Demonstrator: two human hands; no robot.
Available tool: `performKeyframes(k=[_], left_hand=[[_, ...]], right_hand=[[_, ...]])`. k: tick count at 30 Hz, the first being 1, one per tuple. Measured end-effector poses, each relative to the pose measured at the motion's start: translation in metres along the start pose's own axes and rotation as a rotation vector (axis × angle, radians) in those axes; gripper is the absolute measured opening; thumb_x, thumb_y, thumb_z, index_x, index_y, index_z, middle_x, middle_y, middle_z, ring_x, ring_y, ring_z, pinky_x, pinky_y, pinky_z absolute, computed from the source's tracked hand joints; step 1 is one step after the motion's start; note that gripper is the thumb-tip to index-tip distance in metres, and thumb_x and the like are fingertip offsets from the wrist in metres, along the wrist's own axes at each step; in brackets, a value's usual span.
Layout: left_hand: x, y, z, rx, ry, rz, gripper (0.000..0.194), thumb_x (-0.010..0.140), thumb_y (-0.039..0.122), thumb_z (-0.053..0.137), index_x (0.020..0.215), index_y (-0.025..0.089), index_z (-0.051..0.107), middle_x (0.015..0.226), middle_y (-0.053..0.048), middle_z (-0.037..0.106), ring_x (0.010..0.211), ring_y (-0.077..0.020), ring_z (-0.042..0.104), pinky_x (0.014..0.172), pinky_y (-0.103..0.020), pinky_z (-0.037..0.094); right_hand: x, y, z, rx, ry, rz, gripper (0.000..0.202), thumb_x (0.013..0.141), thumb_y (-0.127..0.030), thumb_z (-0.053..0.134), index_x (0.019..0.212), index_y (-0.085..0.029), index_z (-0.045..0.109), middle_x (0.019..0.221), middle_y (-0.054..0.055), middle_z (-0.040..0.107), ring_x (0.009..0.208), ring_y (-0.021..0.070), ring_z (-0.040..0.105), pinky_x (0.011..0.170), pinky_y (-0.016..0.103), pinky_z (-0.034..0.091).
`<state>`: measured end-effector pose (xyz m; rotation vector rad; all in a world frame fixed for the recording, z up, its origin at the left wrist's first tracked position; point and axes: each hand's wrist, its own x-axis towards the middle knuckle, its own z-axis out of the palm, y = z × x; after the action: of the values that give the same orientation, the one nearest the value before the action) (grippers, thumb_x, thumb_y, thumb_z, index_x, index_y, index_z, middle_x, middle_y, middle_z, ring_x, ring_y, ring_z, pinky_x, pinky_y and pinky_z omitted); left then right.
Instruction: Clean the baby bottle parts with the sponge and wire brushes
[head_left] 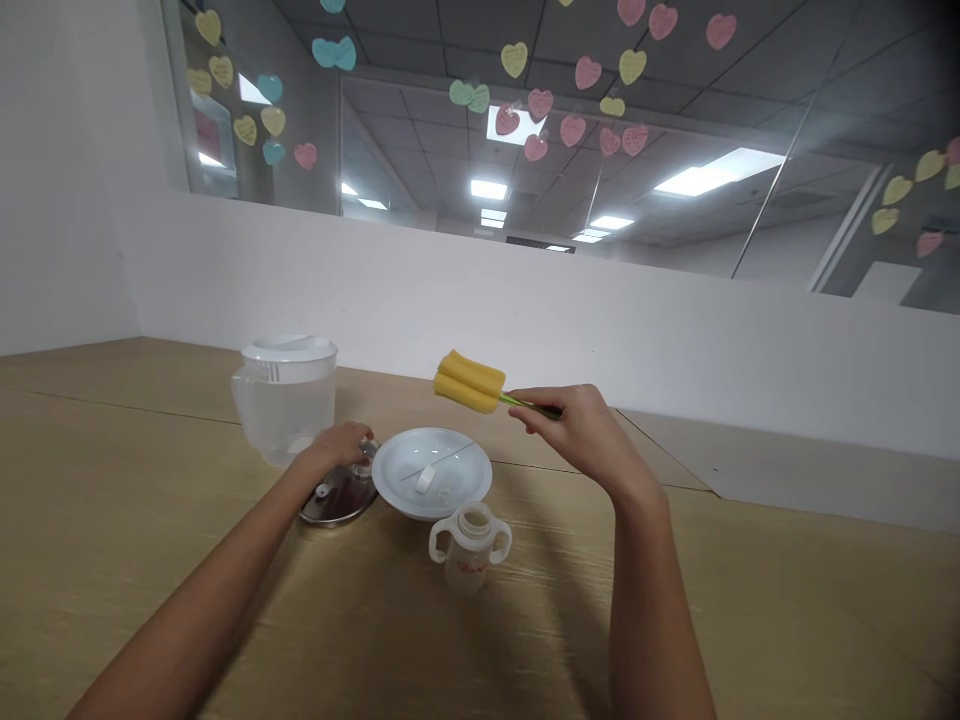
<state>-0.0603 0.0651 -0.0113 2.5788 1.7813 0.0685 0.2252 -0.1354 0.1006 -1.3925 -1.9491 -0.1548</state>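
Observation:
My right hand is closed around the green handle of a bottle brush with a yellow sponge head, raised above the table. Farther left, my left hand reaches over a glass lid with a metal rim. Its fingers curl around a small clear piece, whose kind I cannot make out. Beside that hand sits a white bowl holding a small white block and a thin straw-like stick. In front of the bowl stands an uncapped baby bottle with two handles, upright.
A translucent plastic pitcher with a white lid stands behind my left hand. The wooden table runs back to a white wall. Above it is a glass pane with heart-shaped sticky notes.

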Motion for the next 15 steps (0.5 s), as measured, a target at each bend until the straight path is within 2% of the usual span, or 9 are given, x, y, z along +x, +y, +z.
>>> performKeyframes(k=[5,8,10,13,15], left_hand=[[-0.006,0.009,0.0,0.027,0.034,-0.007,0.058,0.069,0.026,0.06,0.125,0.019,0.048,0.125,-0.013,0.054,0.11,-0.0272,0.054,0.083,-0.033,0.045],[-0.013,0.017,-0.014,0.056,0.083,-0.005,0.066,0.069,0.025,0.061,0.131,0.016,0.041,0.126,-0.018,0.052,0.111,-0.0309,0.052,0.084,-0.037,0.045],[-0.021,0.028,-0.029,0.07,0.147,0.02,0.065,0.074,0.026,0.055,0.135,0.014,0.036,0.129,-0.018,0.048,0.115,-0.0309,0.048,0.089,-0.039,0.042],[-0.035,0.056,-0.046,0.05,0.239,0.132,0.053,0.085,0.03,0.041,0.135,0.015,0.035,0.135,-0.013,0.044,0.123,-0.0251,0.042,0.099,-0.036,0.035],[-0.043,0.076,-0.048,-0.025,0.24,0.317,0.044,0.087,0.03,0.04,0.128,0.016,0.044,0.131,-0.01,0.049,0.121,-0.022,0.044,0.101,-0.033,0.033]], right_hand=[[0.0,0.001,0.0,-0.003,0.012,-0.013,0.032,0.084,-0.037,0.049,0.098,-0.019,0.071,0.066,0.003,0.063,0.052,0.0118,0.045,0.049,0.024,0.032],[-0.001,0.001,-0.001,0.001,0.016,-0.01,0.031,0.084,-0.037,0.049,0.097,-0.019,0.07,0.065,0.002,0.062,0.052,0.0117,0.044,0.049,0.024,0.032],[-0.001,0.001,-0.001,0.007,0.013,-0.001,0.03,0.084,-0.036,0.048,0.096,-0.02,0.071,0.065,0.002,0.062,0.052,0.0111,0.042,0.049,0.024,0.031],[0.0,0.0,-0.001,0.011,0.013,0.006,0.027,0.084,-0.033,0.05,0.096,-0.021,0.07,0.064,0.0,0.062,0.051,0.0102,0.039,0.049,0.023,0.031],[0.0,-0.001,-0.001,0.009,0.013,0.002,0.026,0.084,-0.032,0.05,0.097,-0.021,0.07,0.064,0.0,0.062,0.052,0.0101,0.04,0.05,0.023,0.031]])
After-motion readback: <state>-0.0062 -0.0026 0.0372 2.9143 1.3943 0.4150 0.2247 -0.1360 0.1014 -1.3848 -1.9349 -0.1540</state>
